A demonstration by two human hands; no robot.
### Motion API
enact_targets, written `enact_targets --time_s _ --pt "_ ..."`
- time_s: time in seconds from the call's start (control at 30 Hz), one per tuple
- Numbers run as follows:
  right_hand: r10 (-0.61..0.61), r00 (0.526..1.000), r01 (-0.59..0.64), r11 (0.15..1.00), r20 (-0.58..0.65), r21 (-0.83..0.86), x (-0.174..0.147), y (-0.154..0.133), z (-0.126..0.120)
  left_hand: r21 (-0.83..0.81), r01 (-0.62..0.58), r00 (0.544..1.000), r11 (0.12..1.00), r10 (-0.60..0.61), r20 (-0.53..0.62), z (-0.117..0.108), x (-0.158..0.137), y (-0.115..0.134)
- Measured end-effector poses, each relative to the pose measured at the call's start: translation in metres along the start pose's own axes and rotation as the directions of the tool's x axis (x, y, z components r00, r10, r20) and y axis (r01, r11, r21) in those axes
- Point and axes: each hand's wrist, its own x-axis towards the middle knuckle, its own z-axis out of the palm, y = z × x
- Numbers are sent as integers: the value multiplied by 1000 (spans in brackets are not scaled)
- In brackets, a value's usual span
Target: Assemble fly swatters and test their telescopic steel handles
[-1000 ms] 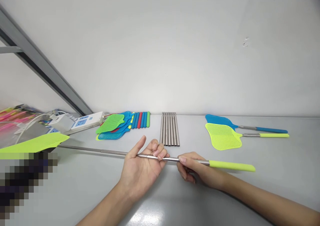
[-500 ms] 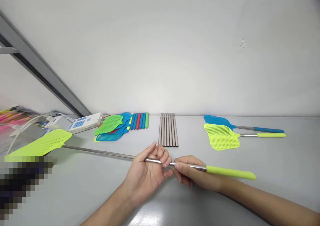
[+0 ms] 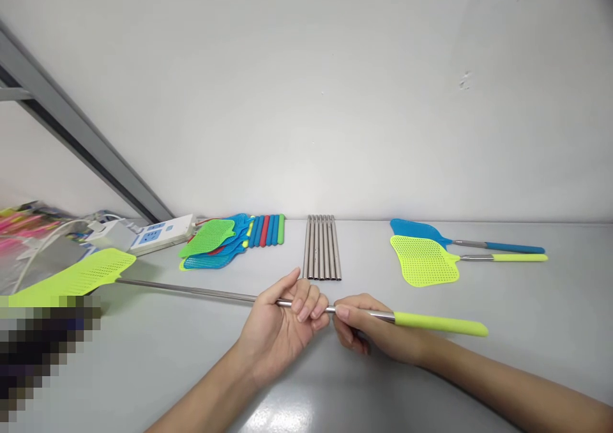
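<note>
A fly swatter (image 3: 186, 290) with a long, extended metal rod stretches across the view, held in both hands. Its yellow-green perforated head (image 3: 81, 273) is at the far left and its yellow-green grip (image 3: 440, 324) at the right. My left hand (image 3: 287, 324), palm up, curls its fingers over the thin rod near the middle. Just right of it, my right hand (image 3: 368, 324) pinches the thicker metal tube beside the grip. Beyond my hands several metal tubes (image 3: 323, 248) lie side by side on the grey table (image 3: 191, 356).
At the right lie two shorter swatters, one blue (image 3: 419, 230) and one yellow-green (image 3: 424, 260). Left of the tubes are a row of coloured grips (image 3: 265, 230) and a pile of swatter heads (image 3: 211, 238). A power strip (image 3: 163, 234) and bagged items (image 3: 23, 235) stand farther left.
My left fingers have curled in more closely around the rod. The swatter's grip end has risen slightly; the things on the table have stayed put.
</note>
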Motion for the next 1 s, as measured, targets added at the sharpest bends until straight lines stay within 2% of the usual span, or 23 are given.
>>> enact_targets --time_s 0.27,0.63,1.0 --pt "-29 1000 29 999 -4 43 2 2 0 -61 5 1000 998 -6 -10 1 0 3" --pt "-66 993 77 990 -95 118 2 3 1 -25 -6 999 1000 5 -41 6 1 6" --pt "-92 976 103 993 -198 51 0 -1 10 3 27 994 1000 -26 -106 10 1 13"
